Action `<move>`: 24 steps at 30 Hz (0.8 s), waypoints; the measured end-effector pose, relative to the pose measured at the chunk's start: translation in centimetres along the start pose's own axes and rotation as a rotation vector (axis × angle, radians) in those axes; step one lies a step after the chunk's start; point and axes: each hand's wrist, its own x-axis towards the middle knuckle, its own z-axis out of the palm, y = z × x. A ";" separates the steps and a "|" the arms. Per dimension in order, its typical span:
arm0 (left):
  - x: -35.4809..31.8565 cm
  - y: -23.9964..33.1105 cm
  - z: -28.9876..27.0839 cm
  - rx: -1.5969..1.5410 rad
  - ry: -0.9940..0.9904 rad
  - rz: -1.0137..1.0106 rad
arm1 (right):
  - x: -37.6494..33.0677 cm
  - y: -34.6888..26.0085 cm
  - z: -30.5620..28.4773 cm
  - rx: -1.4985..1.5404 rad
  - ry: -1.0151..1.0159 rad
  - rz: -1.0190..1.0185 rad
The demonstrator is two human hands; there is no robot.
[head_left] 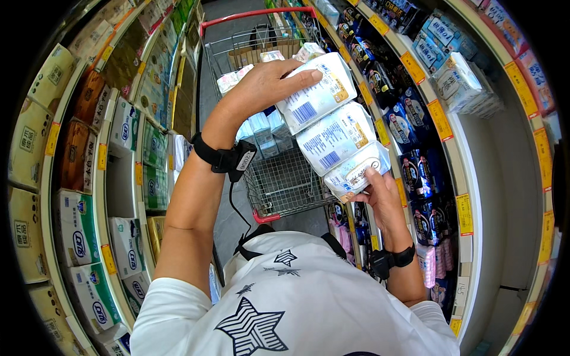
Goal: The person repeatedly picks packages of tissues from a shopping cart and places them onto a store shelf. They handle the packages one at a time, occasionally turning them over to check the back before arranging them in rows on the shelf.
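Observation:
Above the shopping cart (279,178), I hold a row of three white soft packs that look like sanitary pads, their printed sides facing up. My left hand (273,89) grips the far pack (314,98), thumb on its top and the other fingers mostly hidden. In the middle of the row lies another white pack (338,139), pressed between its neighbours. At the near end, my right hand (383,199) pinches the smaller-looking pack (356,172) at its right corner, thumb on top. Both wrists wear black straps.
Inside the cart are light-blue packs (261,130) and a cardboard box (279,50); a red bar (258,13) crosses its far end. Tissue shelves (89,231) stand close on the left. Shelves of dark-blue packs (415,172) line the right, with white packs (466,86) higher up.

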 end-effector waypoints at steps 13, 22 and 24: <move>0.1 -2.7 1.3 -0.082 0.072 0.004 | 2.5 1.5 -1.1 -0.032 0.008 0.071; -3.8 -10.9 5.1 -0.438 0.020 -0.486 | 7.6 7.3 -2.2 -0.162 0.160 0.150; -4.8 -14.3 7.2 -0.375 0.034 -0.506 | 9.1 9.2 -2.4 -0.169 0.146 0.158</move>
